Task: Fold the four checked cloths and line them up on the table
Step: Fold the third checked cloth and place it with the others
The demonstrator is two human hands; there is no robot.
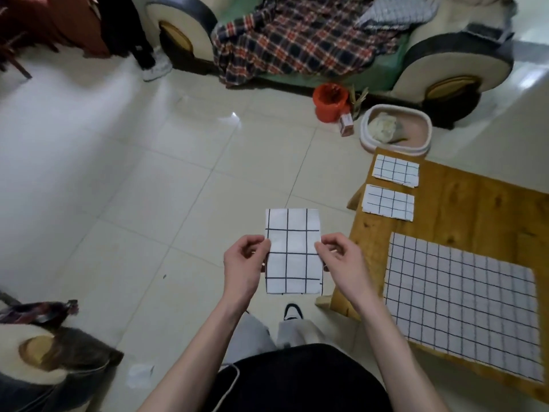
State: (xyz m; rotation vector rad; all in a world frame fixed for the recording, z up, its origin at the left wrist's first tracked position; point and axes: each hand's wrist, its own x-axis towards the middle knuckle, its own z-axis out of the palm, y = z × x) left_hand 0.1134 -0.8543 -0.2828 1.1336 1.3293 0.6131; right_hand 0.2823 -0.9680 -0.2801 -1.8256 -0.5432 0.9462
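I hold a folded white cloth with black checks [292,251] in the air over the tiled floor, left of the wooden table [463,200]. My left hand [243,263] pinches its left edge and my right hand [341,260] pinches its right edge. Two small folded checked cloths lie on the table's far left corner, one [396,170] behind the other [387,202]. A large checked cloth [463,304] lies spread flat on the near part of the table.
A sofa with a plaid blanket [297,40] stands at the back. An orange bucket [329,101] and an oval basket [395,129] sit on the floor beyond the table. My legs and a shoe [292,312] are below the cloth. Another seat [38,352] is at lower left.
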